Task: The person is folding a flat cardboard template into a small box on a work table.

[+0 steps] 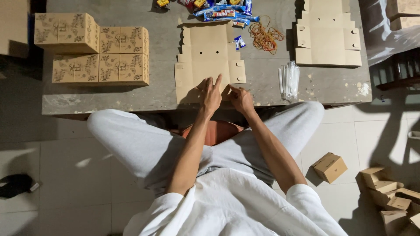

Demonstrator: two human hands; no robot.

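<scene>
White short-sleeved shirt (pixel 227 205) here, loose and softly creased, the sleeves ending above the elbows. Forearms bare, no watch, no rings to be seen on the left hand (pixel 211 94) or the right hand (pixel 241 99). Pale grey trousers (pixel 144 144), smooth, with light folds at the knees.

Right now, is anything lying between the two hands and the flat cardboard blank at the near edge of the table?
Nothing visible. The left hand and the right hand already rest on the near edge of the flat cardboard blank. The snack packet lies at its far right side, away from both hands.
</scene>
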